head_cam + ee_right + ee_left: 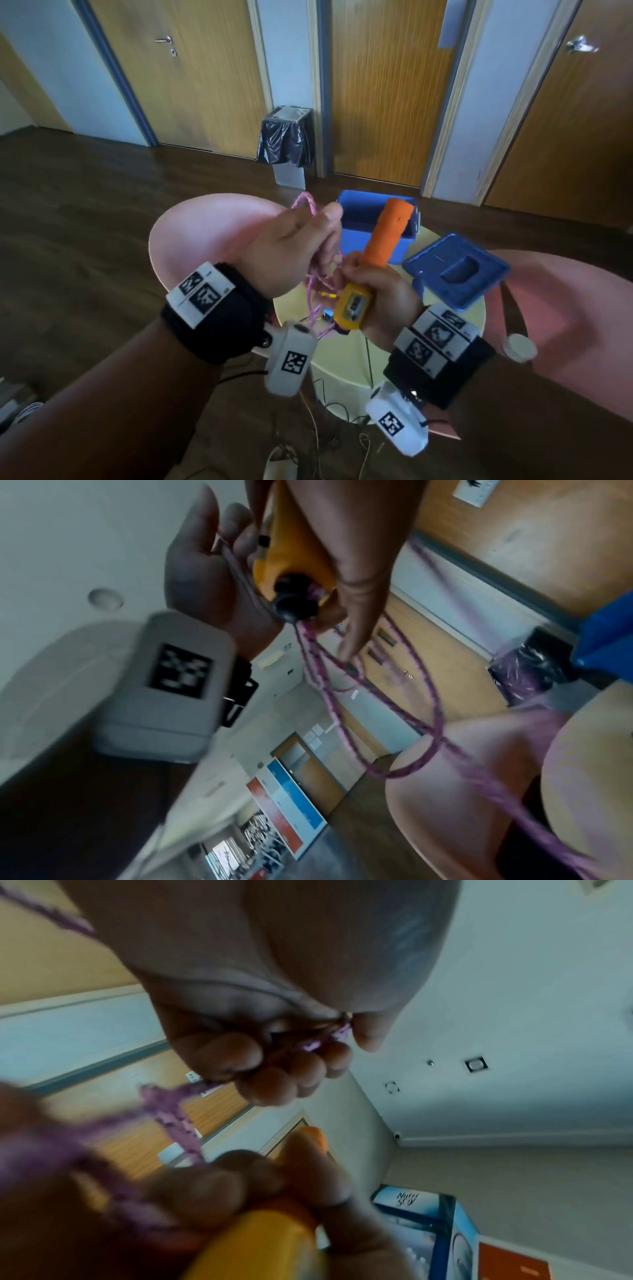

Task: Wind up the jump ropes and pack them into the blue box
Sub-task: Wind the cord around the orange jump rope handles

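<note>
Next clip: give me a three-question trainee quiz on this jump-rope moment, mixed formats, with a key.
1. True or false: the blue box has its lid on.
2. Which hand grips the orange handle? A) left hand B) right hand
3. Fill in: the left hand's fingers hold the pink ____.

Key: 1 false, the lid lies beside the box; 2 B; 3 rope.

A round, pale table (474, 310) carries the open blue box (359, 226) at twelve o'clock, its lid (455, 270) at two.
</note>
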`<state>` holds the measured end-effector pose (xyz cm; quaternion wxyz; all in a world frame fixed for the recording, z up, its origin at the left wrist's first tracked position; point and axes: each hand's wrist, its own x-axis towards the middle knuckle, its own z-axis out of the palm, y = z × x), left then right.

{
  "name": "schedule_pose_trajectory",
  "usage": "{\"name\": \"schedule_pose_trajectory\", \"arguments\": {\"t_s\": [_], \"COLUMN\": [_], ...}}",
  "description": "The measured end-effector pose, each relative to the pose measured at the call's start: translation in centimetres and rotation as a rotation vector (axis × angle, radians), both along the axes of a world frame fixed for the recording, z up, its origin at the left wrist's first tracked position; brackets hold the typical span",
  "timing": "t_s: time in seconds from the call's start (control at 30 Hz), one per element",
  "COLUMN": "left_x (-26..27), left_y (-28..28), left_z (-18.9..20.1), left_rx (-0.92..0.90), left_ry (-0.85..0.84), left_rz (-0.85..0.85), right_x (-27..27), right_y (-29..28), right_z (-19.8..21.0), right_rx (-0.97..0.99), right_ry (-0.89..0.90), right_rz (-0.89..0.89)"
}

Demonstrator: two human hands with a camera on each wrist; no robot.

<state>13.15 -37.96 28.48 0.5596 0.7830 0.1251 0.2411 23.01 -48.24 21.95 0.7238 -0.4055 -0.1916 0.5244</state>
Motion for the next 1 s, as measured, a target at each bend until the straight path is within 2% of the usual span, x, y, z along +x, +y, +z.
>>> {"name": "schedule_pose_trajectory", "arguments": {"t_s": [0.03,0.1,0.23,0.27,0.37,0.43,0.5,0.57,0.67,0.73,0.8,0.87,0.9,0.93,1.0], "left_x": [0.2,0.4,-1.7,-2.3,-3.2,-2.8,-2.1,-1.8,-1.8,-2.2,-2.8,-3.9,-4.4,-4.9,-5.3], "left_y": [0.3,1.5,3.4,3.3,1.3,-0.3,-1.0,-0.8,0.8,1.8,2.7,3.6,4.3,5.0,6.2], "left_z": [0.0,-1.1,-6.4,-8.0,-11.7,-12.9,-13.4,-14.4,-17.8,-20.7,-22.7,-24.3,-24.8,-25.1,-24.6], "left_rx": [0.022,0.003,-0.135,-0.116,-0.056,-0.056,0.048,0.225,0.547,0.68,0.584,0.345,0.25,0.187,0.086], "left_ry": [0.001,0.006,0.005,0.048,0.201,0.14,0.06,0.054,0.312,0.435,0.619,0.835,0.881,0.883,0.784], "left_rz": [-0.022,0.039,0.287,0.281,0.077,0.002,-0.018,0.01,-0.099,-0.172,-0.157,-0.109,-0.034,0.069,0.248], "right_x": [-0.1,-0.1,1.4,1.9,2.7,2.8,3.2,4.0,4.8,5.1,5.7,6.7,7.3,7.8,8.3], "right_y": [-0.1,-0.5,-1.0,-1.1,-1.0,-0.7,-0.5,-0.5,-0.6,-0.6,-0.7,-1.0,-1.0,-1.0,-0.6], "right_z": [0.2,0.9,3.1,3.8,5.3,5.7,6.1,6.7,8.0,8.9,9.7,10.1,10.0,9.8,8.8], "right_rx": [0.015,0.019,0.13,0.159,0.208,0.202,0.222,0.267,0.333,0.37,0.389,0.404,0.396,0.364,0.208], "right_ry": [0.064,0.115,0.18,0.189,0.172,0.172,0.196,0.212,0.219,0.202,0.177,0.165,0.157,0.139,0.05], "right_rz": [0.042,0.075,-0.05,-0.083,-0.084,-0.129,-0.228,-0.288,-0.265,-0.274,-0.307,-0.329,-0.344,-0.365,-0.399]}}
